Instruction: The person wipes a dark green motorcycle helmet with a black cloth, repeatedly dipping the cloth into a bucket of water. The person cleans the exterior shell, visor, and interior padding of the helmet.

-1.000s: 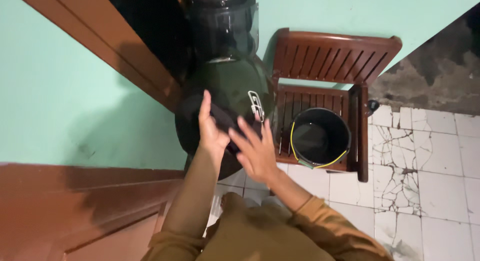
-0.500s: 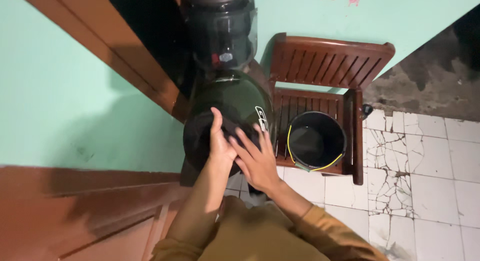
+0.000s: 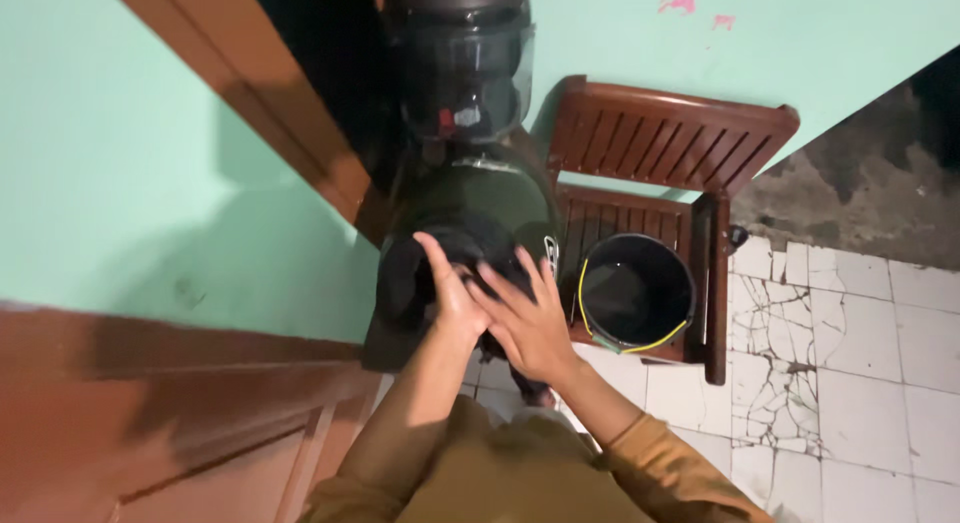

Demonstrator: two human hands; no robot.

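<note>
A dark green helmet hangs in front of me, its black padded underside turned toward me. My left hand grips that padded lower edge. Beside it, my right hand lies on the same padding with its fingers spread, holding the helmet from the right. The two hands touch each other. Both arms wear mustard-brown sleeves. What carries the helmet from below is hidden.
A black helmet with a clear visor sits just above the green one. To the right stands a slatted wooden chair with a black bucket with a yellow handle on its seat. Green wall and brown door frame at left; cracked white tiles at right.
The green helmet has tipped, so more of its black padding faces me and the shell's emblem has swung to the right edge. Both hands moved closer together on the padding.
</note>
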